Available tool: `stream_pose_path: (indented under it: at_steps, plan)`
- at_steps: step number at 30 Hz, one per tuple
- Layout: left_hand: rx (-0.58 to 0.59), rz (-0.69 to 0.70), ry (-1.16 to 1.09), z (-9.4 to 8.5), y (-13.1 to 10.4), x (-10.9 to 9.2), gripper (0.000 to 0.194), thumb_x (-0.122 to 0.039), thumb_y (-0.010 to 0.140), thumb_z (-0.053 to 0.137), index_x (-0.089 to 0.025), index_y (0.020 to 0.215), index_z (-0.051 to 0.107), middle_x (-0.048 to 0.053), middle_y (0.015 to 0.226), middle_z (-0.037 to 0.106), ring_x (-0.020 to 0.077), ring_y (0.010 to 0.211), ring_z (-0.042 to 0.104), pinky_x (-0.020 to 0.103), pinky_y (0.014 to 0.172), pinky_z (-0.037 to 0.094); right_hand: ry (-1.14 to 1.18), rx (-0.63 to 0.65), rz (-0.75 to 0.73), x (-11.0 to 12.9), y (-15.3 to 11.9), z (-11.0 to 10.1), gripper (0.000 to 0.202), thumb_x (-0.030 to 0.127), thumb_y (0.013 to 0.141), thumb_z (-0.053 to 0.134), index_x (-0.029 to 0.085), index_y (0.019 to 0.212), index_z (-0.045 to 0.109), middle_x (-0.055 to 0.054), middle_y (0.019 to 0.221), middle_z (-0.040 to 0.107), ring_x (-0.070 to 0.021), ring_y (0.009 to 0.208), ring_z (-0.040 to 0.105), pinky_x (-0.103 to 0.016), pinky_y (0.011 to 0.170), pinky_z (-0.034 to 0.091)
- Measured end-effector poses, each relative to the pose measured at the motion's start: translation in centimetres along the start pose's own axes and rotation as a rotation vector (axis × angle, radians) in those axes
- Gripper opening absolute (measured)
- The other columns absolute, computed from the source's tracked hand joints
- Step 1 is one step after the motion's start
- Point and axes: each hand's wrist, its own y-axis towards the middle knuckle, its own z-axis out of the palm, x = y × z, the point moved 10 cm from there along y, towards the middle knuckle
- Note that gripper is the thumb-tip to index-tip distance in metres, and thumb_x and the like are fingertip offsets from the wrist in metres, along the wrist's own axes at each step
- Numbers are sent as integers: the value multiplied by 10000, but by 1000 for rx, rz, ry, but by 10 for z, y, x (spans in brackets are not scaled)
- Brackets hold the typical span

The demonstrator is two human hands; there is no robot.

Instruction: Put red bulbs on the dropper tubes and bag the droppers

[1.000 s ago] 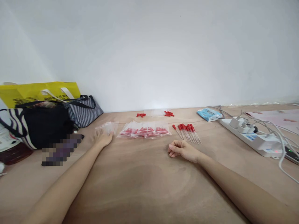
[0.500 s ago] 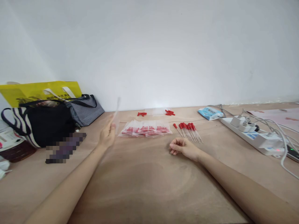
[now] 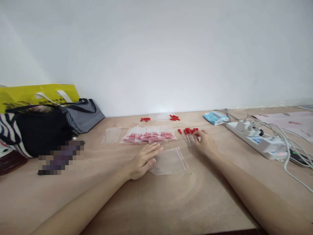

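Observation:
My left hand [image 3: 143,161] lies with fingers stretched out and slightly spread over the left part of a clear zip-lock bag [image 3: 168,161], which is flat on the table. My right hand [image 3: 204,141] is at a bunch of red-topped droppers [image 3: 188,131], its thumb and fingers bent in a pinch at the bunch's right side; it covers part of them. Behind the left hand, zip-lock bags filled with red-topped droppers [image 3: 148,135] lie in an overlapping row. A few flat clear bags [image 3: 111,134] are to the left of that row.
Two small heaps of red rubber bulbs [image 3: 145,119] and some clear tubes [image 3: 166,117] lie near the wall. On the right are a blue tissue pack [image 3: 215,118] and a power strip [image 3: 259,140] with cables. Bags [image 3: 83,116] and a pixelated dark object [image 3: 62,158] stand left.
My left hand has come from the left to the middle, and the clear bag it held is now flat on the table. My right hand has moved from the table to the dropper bunch.

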Motion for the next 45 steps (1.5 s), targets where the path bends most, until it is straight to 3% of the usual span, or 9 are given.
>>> stream_pose_path:
  at_steps: [5, 11, 15, 19, 25, 30, 36, 41, 45]
  plan:
    - [157, -57, 16, 19, -6, -7, 437, -421, 870, 362, -315, 1293, 335, 13, 1415, 220, 236, 1298, 175, 465, 1052, 110, -176, 109, -11, 0, 5, 27, 178, 276, 748, 458, 180, 733, 608, -69, 792, 596, -183, 771, 537, -268, 690, 374]
    - [-250, -348, -59, -12, -13, 30, 465, -409, 820, 437, -224, 1244, 391, 83, 1280, 395, 238, 1192, 350, 397, 980, 302, -301, 249, 64, 15, 23, 56, 255, 297, 763, 458, 146, 937, 567, -101, 918, 622, -235, 935, 524, -304, 776, 358]
    - [-255, -559, -145, -3, -20, 60, 705, -458, 649, 620, -194, 1242, 344, 80, 1034, 531, 259, 1012, 475, 400, 853, 396, -378, 357, 176, 19, 28, 70, 288, 237, 763, 446, 108, 1007, 528, -156, 1000, 600, -270, 972, 524, -331, 767, 364]
    - [-191, -555, -255, 4, -16, 55, 647, -347, 661, 612, -191, 1228, 341, 40, 915, 571, 219, 925, 513, 363, 823, 403, -389, 356, 229, 24, 27, 75, 284, 158, 784, 393, 51, 1020, 511, -202, 988, 594, -292, 973, 534, -364, 773, 366]
    - [-235, -580, -261, -10, -18, 33, 603, -264, 661, 589, -223, 1222, 373, 89, 1193, 434, 218, 934, 518, 349, 814, 409, -337, 337, 244, 35, 26, 69, 319, 242, 833, 356, 23, 1018, 497, -245, 988, 568, -300, 957, 545, -364, 752, 389]
    - [-182, -698, -386, 0, -24, 46, 700, -198, 628, 578, -188, 1267, 293, 56, 997, 509, 127, 646, 533, 267, 618, 440, -172, 314, 173, 33, 24, 48, 357, 140, 778, 387, 55, 1124, 406, -177, 938, 582, -216, 843, 576, -269, 676, 411]
    - [-210, -535, -462, 6, -15, 51, 486, -200, 674, 538, -193, 1126, 361, -40, 681, 510, 114, 600, 511, 226, 564, 407, 546, 257, 242, 7, -7, 40, 665, 232, 744, 426, 136, 1302, 77, -13, 761, 529, -122, 508, 509, -261, 531, 440]
    - [-275, -559, -562, 2, -18, 52, 425, -246, 726, 485, -230, 1111, 306, -47, 754, 454, 67, 460, 496, 197, 444, 385, 785, 250, 412, -9, -30, 45, 609, 248, 732, 430, 169, 1261, 139, 27, 644, 469, -127, 451, 498, -273, 465, 438]
    - [-236, -650, -243, -9, -28, 48, 474, -335, 710, 534, -215, 1126, 341, -14, 778, 487, 145, 597, 551, 265, 533, 434, 789, 275, 430, -7, -34, 50, 546, 276, 750, 436, 175, 1219, 175, 28, 620, 471, -147, 476, 523, -300, 488, 465]
